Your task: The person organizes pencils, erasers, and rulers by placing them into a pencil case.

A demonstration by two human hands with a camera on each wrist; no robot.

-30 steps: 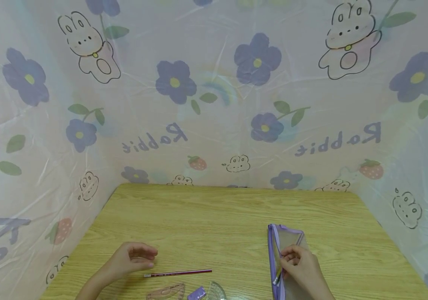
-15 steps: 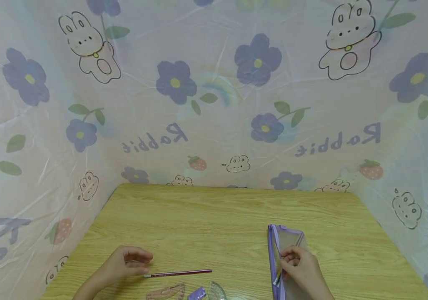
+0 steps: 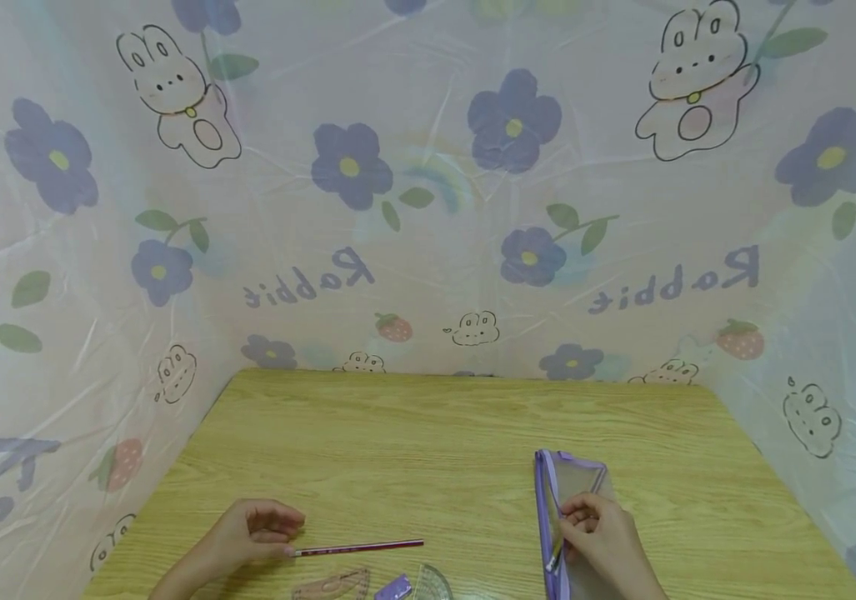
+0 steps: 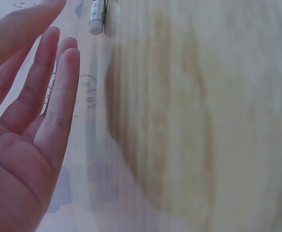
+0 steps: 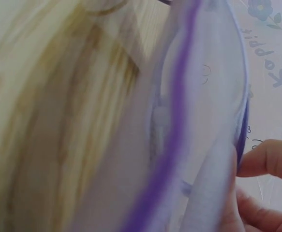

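Observation:
On the right side of the table, a purple-edged mesh pencil case (image 3: 581, 477) stands with its long mouth parted. My right hand (image 3: 602, 533) pinches one edge of that mouth between thumb and fingers. The right wrist view looks into the opening past a purple zipper edge (image 5: 181, 96). Through the mesh shows a slim yellowish stick (image 3: 555, 555). Over at the left, my left hand (image 3: 247, 533) hovers with loosely bent fingers, its thumb right by the white end of a dark red pencil (image 3: 367, 547). In the left wrist view, the pencil's eraser end (image 4: 96, 25) appears beyond the fingers.
Along the near edge lie a pink protractor (image 3: 332, 584), a purple eraser (image 3: 395, 587) and a clear protractor (image 3: 432, 584), partly cut off by the frame. A wood-grain table (image 3: 428, 450) is surrounded by a rabbit-and-flower print curtain (image 3: 428, 225).
My left hand has lowered a little and drawn slightly left, its thumb coming to the pencil's white end. The right hand keeps its grip on the case's edge.

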